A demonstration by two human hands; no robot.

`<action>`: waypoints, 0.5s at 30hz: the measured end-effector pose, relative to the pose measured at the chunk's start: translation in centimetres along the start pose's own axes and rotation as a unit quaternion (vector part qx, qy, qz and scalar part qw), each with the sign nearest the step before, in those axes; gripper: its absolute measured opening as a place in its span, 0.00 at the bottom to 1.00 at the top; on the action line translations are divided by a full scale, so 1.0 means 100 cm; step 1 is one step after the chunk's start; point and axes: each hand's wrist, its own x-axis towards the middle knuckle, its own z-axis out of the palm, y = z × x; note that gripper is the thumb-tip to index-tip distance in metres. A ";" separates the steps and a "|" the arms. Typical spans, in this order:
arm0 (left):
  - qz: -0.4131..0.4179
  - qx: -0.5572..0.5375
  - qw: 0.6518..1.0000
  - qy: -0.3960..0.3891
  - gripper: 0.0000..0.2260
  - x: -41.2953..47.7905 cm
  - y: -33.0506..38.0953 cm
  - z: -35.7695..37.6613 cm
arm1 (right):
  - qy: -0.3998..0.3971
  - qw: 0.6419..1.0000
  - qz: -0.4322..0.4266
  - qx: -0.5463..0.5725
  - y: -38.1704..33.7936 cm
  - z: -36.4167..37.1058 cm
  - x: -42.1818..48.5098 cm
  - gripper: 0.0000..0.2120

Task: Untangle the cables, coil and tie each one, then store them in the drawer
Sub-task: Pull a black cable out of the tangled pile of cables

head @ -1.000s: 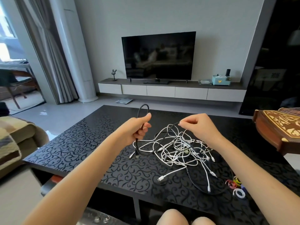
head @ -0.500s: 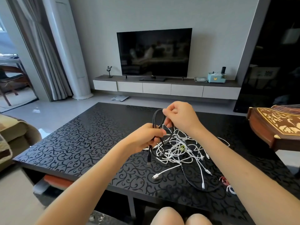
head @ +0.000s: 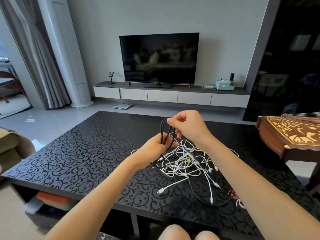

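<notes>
One black cable point(head: 161, 130) stretches from left hand point(head: 153, 151) up to right hand point(head: 188, 127).

The low table point(head: 78, 161) before me is glossy black, its top covered in a scrolling vine pattern. A loose tangle of thin white charging cables point(head: 183, 161) lies on it right of centre, with one white plug end point(head: 161, 191) trailing toward the near edge. A thin black cable point(head: 197, 198) curves on the top beneath them — looping out on the near side. Just right of that loop lie a few small coloured ties point(head: 233, 194) — red and white, partly hidden.
</notes>
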 end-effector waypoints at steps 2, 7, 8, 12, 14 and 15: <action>0.019 -0.027 0.999 -0.037 0.16 -0.003 0.001 0.001 | -0.014 1.000 0.001 0.011 0.001 -0.001 0.002 0.10; 0.029 -0.164 0.986 -0.011 0.16 -0.002 0.006 0.010 | -0.015 0.996 0.016 0.084 0.006 0.000 0.005 0.06; 0.021 -0.208 0.978 0.014 0.16 0.000 0.009 0.011 | -0.013 0.993 0.026 0.113 0.008 0.000 0.005 0.04; 0.048 -0.388 0.917 0.077 0.12 0.012 0.035 0.005 | -0.089 0.970 0.116 0.192 0.033 0.014 -0.005 0.11; 0.087 -0.438 0.892 0.072 0.12 0.018 0.058 0.000 | -0.137 0.971 0.124 0.150 0.049 0.027 -0.018 0.15; 0.105 -0.446 0.886 0.064 0.11 0.019 0.070 -0.001 | -0.161 0.970 0.122 0.137 0.056 0.034 -0.023 0.19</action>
